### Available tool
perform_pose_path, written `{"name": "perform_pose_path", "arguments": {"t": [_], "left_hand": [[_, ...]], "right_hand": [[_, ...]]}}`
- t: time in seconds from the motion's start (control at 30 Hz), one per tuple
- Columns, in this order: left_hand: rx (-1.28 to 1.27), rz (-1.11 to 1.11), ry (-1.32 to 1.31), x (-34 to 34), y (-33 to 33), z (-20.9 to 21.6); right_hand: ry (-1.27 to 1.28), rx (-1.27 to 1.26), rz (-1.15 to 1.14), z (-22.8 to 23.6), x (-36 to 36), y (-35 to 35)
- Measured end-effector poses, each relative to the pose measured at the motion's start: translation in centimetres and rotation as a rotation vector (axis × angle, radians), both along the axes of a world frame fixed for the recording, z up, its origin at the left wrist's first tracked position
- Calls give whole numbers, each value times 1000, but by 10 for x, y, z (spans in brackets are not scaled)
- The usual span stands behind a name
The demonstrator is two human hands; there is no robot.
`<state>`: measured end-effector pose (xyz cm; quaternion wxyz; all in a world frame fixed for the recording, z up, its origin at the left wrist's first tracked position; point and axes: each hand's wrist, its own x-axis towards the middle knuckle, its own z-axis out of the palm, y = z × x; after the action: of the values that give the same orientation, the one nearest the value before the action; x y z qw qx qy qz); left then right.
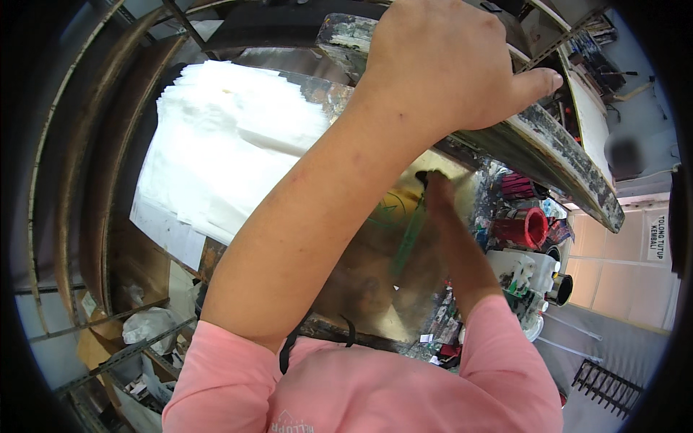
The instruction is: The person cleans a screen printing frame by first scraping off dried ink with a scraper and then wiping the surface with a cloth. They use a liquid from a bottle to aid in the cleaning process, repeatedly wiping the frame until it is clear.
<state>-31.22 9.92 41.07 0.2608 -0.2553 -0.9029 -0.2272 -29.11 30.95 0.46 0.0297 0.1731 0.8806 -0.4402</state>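
Observation:
My left hand (pixel 451 65) is raised at the top, closed over a thick paint-stained wooden bar (pixel 545 144) that slants down to the right. Its thumb sticks out along the bar, and the other fingers are mostly hidden. Lower down, my right hand (pixel 439 189) reaches onto a shiny brownish-gold surface (pixel 368 281). Its fingers bend around or against a small black thing (pixel 421 175), too dark to make out. A green strip (pixel 410 238) and a yellow patch (pixel 404 203) show beside it. My left forearm hides part of the surface.
A large stack of white sheets (pixel 224 144) lies left of my forearm. At right stand a red bucket (pixel 521 227), a white plastic container (pixel 523 270) and a black can (pixel 560 289). Rack shelves (pixel 133 159) curve along the left, with a crumpled plastic bag (pixel 148 325) lower down.

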Motion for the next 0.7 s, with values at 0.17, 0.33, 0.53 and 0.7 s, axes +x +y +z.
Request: {"name": "perform_pose_path", "arguments": {"t": [0.17,0.33,0.53,0.7], "left_hand": [[7,33,-126,-1,-4,-9],[12,60,71,-2,-1,-1],[-35,-28,-197,18,-6,23],[78,-154,-137,1,-15,20]], "right_hand": [[-13,142,206,-3,14,2],[249,464,512,-11,70,10],[75,606,406,-11,-23,25],[117,419,483,-25,58,19]]}}
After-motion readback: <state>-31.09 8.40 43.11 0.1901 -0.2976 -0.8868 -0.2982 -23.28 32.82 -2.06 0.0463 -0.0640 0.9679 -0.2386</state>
